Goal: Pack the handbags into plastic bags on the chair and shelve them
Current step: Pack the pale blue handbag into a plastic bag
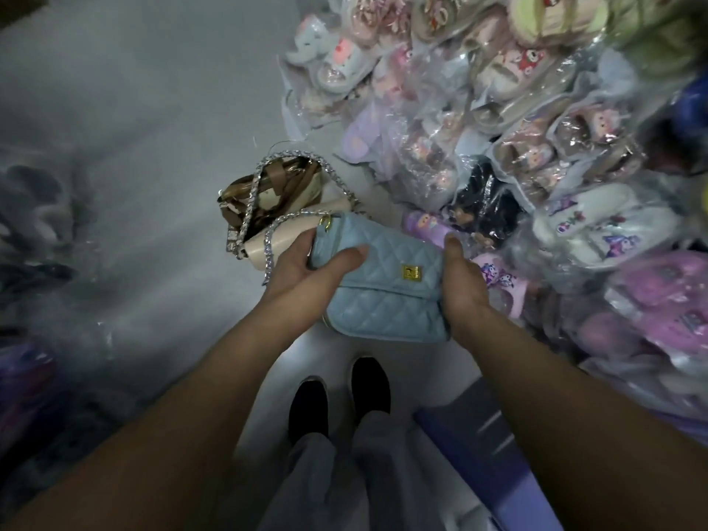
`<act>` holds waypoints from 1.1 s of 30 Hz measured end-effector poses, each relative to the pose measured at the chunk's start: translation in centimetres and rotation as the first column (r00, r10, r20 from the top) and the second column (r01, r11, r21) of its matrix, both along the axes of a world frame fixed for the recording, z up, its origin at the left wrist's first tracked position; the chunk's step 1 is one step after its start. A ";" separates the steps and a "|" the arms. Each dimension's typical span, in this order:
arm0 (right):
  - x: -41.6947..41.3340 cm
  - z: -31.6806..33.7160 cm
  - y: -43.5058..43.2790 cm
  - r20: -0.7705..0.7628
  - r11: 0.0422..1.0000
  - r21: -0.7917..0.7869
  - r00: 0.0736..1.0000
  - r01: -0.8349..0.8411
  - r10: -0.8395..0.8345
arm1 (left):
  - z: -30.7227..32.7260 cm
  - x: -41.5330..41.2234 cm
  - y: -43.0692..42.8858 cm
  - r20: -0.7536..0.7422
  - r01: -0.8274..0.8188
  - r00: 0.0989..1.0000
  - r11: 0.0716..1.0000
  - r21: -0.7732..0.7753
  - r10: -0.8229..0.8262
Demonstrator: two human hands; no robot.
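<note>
"Over the floor [153,166], what's held?"
"The left hand [306,270] and right hand [461,279] clamp the ends of a blue bag [387,300], clasp facing up, likely steadying it for bagging."
"And beyond?"
"A cream bag [268,243] lies on the floor behind, with wrapped slippers [498,109] beside."

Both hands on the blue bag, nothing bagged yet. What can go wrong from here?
1. The chain strap seems to run from the blue handbag across the brown bag and cream bag; lifting may snag or drag them.
2. The left hand and right hand each grip one end; freeing one leaves a one-ended hold that could slip.
3. The bagged slippers are heaped close by the right hand; a brush might start them sliding.
</note>
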State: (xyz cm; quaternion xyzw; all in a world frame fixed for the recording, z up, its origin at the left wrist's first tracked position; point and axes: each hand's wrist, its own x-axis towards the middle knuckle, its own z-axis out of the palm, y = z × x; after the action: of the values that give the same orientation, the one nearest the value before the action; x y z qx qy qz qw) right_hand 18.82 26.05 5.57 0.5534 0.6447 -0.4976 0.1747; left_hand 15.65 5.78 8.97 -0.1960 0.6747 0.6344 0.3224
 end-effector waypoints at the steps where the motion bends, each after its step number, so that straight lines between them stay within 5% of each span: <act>1: 0.4 0.3 1.2 0.007 0.999 -0.034 1.000 0.028 -0.028 | -0.2 0.0 0.7 0.044 -0.004 0.999 0.999 0.033 0.002; 8: 4.3 1.2 6.1 -0.133 0.997 0.007 0.989 0.071 -0.069 | -1.1 0.9 4.4 0.110 0.071 0.991 0.997 -0.001 -0.071; 12: 7.7 2.0 7.5 -0.211 0.972 0.006 0.951 0.233 -0.226 | 0.0 2.5 7.2 0.091 0.106 0.990 0.994 0.027 -0.108; 21: 26.3 4.9 15.7 -0.344 0.694 0.193 0.711 0.693 -0.614 | 0.5 14.4 20.0 0.026 0.418 0.908 0.907 0.049 -0.419; 33: 50.6 1.2 26.9 -0.306 0.553 0.037 0.536 0.832 -0.787 | -4.4 35.4 35.4 -0.093 0.670 0.728 0.733 -0.119 -0.680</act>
State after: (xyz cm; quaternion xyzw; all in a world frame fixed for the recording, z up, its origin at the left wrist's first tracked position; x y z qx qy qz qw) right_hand 69.45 52.93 6.81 0.7337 0.3718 -0.5283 -0.2106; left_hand 51.01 41.15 4.57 0.0920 0.7432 0.4587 0.4783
